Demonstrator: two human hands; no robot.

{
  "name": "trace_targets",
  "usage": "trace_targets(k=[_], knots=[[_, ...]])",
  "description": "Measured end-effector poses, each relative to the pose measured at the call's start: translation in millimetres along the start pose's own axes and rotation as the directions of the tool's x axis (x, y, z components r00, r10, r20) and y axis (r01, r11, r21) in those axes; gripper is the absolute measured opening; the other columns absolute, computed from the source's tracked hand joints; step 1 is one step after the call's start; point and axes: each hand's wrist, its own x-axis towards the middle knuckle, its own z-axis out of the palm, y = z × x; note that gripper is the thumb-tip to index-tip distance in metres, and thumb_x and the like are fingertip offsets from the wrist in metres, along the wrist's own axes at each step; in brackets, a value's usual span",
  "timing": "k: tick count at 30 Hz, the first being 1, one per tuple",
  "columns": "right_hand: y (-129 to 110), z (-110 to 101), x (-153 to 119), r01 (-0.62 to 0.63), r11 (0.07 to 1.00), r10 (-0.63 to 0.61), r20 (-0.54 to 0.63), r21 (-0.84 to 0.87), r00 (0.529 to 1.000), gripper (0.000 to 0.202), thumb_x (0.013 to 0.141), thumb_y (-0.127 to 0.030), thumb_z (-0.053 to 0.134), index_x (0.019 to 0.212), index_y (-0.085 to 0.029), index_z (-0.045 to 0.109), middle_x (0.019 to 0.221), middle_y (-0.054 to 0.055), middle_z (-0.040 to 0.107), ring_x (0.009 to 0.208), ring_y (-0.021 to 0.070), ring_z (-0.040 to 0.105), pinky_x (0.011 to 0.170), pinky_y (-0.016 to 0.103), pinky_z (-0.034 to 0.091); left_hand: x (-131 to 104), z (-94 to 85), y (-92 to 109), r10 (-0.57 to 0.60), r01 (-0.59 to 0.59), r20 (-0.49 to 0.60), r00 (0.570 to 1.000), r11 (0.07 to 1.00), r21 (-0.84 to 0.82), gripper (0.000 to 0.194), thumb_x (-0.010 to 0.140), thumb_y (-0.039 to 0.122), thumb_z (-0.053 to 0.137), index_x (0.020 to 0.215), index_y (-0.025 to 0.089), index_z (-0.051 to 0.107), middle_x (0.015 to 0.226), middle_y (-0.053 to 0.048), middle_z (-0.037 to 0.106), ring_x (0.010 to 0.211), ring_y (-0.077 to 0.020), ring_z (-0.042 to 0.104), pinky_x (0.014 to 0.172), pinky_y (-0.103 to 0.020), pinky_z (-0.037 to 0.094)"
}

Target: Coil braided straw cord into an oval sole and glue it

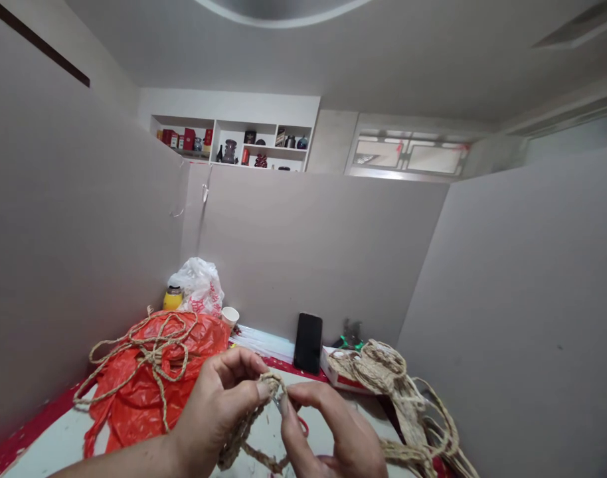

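A braided straw piece (pixel 241 435) hangs below my left hand (pixel 218 405), whose thumb and fingers pinch its upper edge. My right hand (pixel 328 425) is closed at the right side of that edge, with thumb and forefinger on a small metal tool (pixel 277 401), partly hidden by the fingers. A red loop (pixel 304 427) shows beside the right thumb; what it belongs to is hidden. A strand of braided cord (pixel 263 458) curves under both hands, above the white table surface.
Loose cord (pixel 157 352) lies on a red plastic bag (pixel 204 338) at left, near a white bag (pixel 198 285), yellow jar (pixel 173 299) and paper cup (pixel 230 315). A black phone (pixel 308 343) leans on the back partition. Straw coils (pixel 383 365) and green-handled pliers (pixel 350 344) are at right.
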Motion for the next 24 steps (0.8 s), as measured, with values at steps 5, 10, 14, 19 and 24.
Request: trace_targets(k=[5, 10, 14, 19, 24], knots=[[-0.4, 7.1, -5.7, -0.032, 0.998, 0.032, 0.007, 0.048, 0.999, 0.018, 0.081, -0.006, 0.057, 0.091, -0.022, 0.057, 0.07, -0.001, 0.064, 0.06, 0.0131, 0.059, 0.061, 0.026, 0.046, 2.1, -3.1, -6.6, -0.016, 0.016, 0.01, 1.0, 0.999, -0.038, 0.016, 0.067, 0.021, 0.074, 0.075, 0.017, 0.061, 0.068, -0.001, 0.064, 0.063, -0.0128, 0.057, 0.066, -0.028, 0.047], [-4.7, 9.0, -5.7, -0.064, 0.993, 0.065, -0.008, 0.1, 0.998, 0.023, 0.082, -0.008, 0.055, 0.097, -0.024, 0.059, 0.073, -0.002, 0.067, 0.062, 0.0127, 0.061, 0.061, 0.025, 0.047, 3.4, -5.9, -10.4, -0.004, 0.004, -0.01, 1.0, 0.999, -0.049, 0.014, 0.069, 0.019, 0.073, 0.076, 0.017, 0.06, 0.066, 0.0, 0.064, 0.062, -0.0117, 0.058, 0.065, -0.025, 0.047], [-5.8, 7.1, -6.7, -0.156, 0.97, 0.157, 0.01, 0.185, 0.988, 0.024, 0.083, -0.008, 0.057, 0.097, -0.026, 0.064, 0.077, -0.003, 0.07, 0.064, 0.0116, 0.065, 0.062, 0.022, 0.047, 2.9, -5.1, -8.8, 0.023, -0.025, -0.033, 0.999, 0.997, -0.069, 0.015, 0.068, 0.018, 0.074, 0.075, 0.016, 0.061, 0.064, 0.002, 0.063, 0.059, -0.0088, 0.057, 0.06, -0.02, 0.046], [-4.7, 6.6, -7.6, -0.329, 0.903, 0.315, 0.095, 0.276, 0.944, 0.012, 0.083, -0.016, 0.063, 0.087, -0.025, 0.069, 0.069, -0.005, 0.07, 0.056, 0.0092, 0.062, 0.055, 0.018, 0.044, -0.4, -2.0, -9.0, 0.008, -0.006, 0.011, 1.0, 0.992, -0.128, 0.013, 0.07, 0.019, 0.072, 0.075, 0.017, 0.06, 0.062, 0.001, 0.064, 0.054, -0.0103, 0.06, 0.055, -0.021, 0.047], [-4.8, 8.3, -5.8, -0.433, 0.819, 0.412, 0.139, 0.378, 0.901, 0.007, 0.083, -0.021, 0.064, 0.081, -0.023, 0.07, 0.059, -0.006, 0.065, 0.052, 0.009, 0.059, 0.055, 0.017, 0.045, -0.1, -3.2, -16.4, 0.019, -0.015, 0.027, 0.999, 0.99, -0.142, 0.01, 0.075, 0.019, 0.069, 0.079, 0.018, 0.06, 0.064, 0.001, 0.063, 0.055, -0.0135, 0.061, 0.057, -0.028, 0.049]])
